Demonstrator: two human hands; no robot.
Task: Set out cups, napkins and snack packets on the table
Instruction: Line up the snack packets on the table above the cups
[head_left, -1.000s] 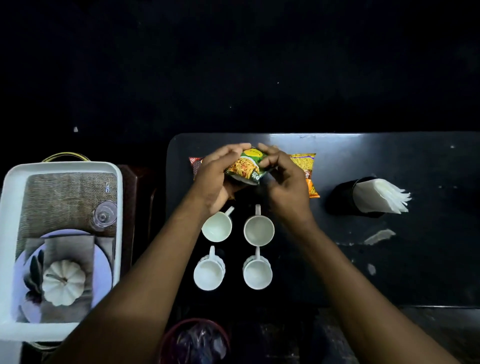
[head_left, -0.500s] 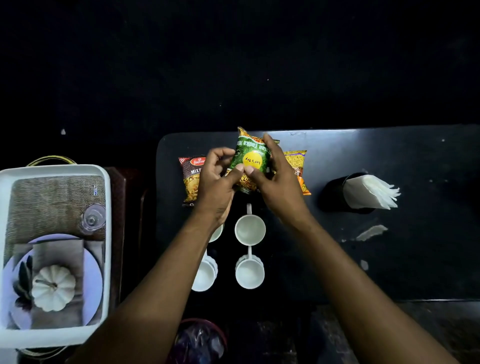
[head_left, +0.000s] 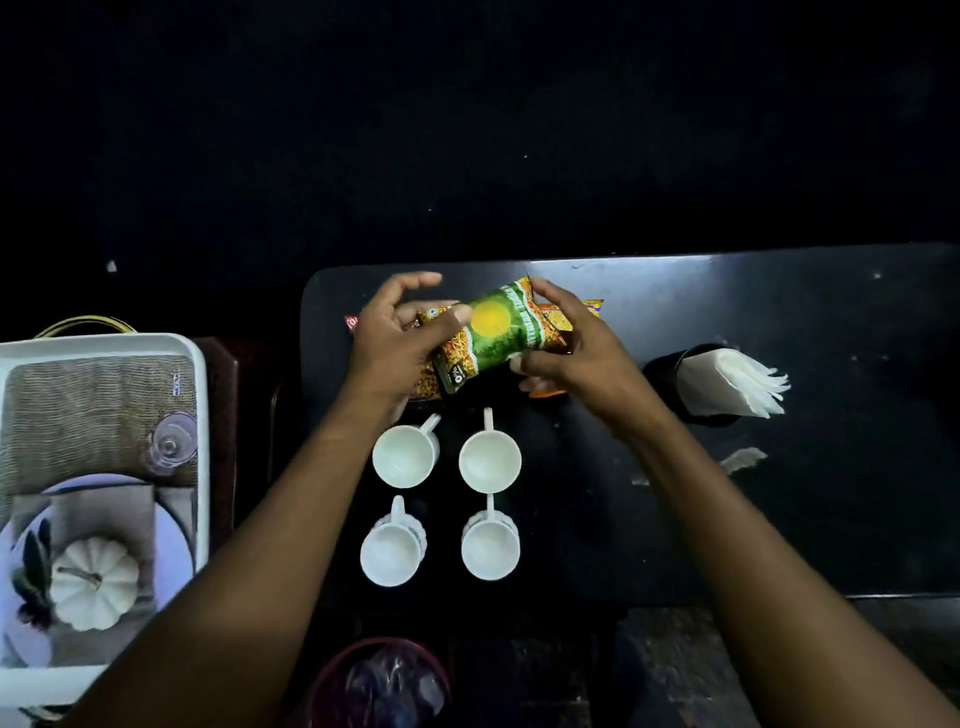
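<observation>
A green snack packet (head_left: 493, 332) hangs tilted above the far left of the dark table (head_left: 810, 519). My right hand (head_left: 576, 353) grips its right end. My left hand (head_left: 389, 343) pinches its left end with the thumb on the front and the index finger lifted. Under it lie a red packet (head_left: 353, 325), mostly hidden, and an orange-yellow packet (head_left: 589, 309). Several white cups stand in two rows of two nearer me, among them a back-left cup (head_left: 402, 457) and a front-right cup (head_left: 490, 548). White napkins (head_left: 732, 382) fan out of a black holder (head_left: 662, 369) at right.
A white tray (head_left: 200, 395) stands to the left of the table, holding a woven mat, an upturned glass (head_left: 171, 444), a plate and a white pumpkin (head_left: 93, 582). A lined bin (head_left: 379, 686) sits below the cups. A paper scrap (head_left: 743, 460) lies on the table.
The green packet has swung from upright to a diagonal tilt between my hands. My left hand's upper fingers have lifted away from it.
</observation>
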